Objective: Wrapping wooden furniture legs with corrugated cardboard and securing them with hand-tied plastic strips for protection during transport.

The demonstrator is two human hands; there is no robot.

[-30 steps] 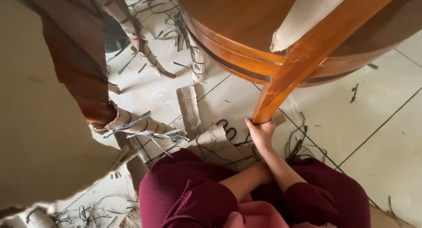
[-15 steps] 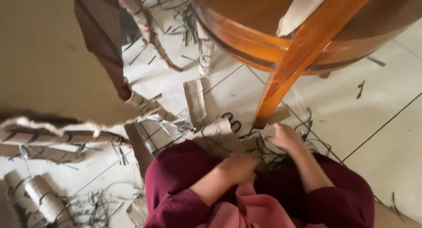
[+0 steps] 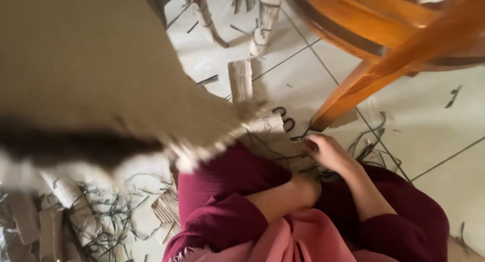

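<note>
Beside the orange chair leg (image 3: 353,98), the right hand (image 3: 328,152) gathers dark strands (image 3: 371,146) (grip unclear); next, a firm pinch seems needed.

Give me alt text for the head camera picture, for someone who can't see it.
Seen from above, a person in dark red sleeves reaches the right hand among thin dark strips on the tiled floor, beside an orange wooden chair leg. The left hand rests near the lap; blurred tan cardboard fills the left.
</note>
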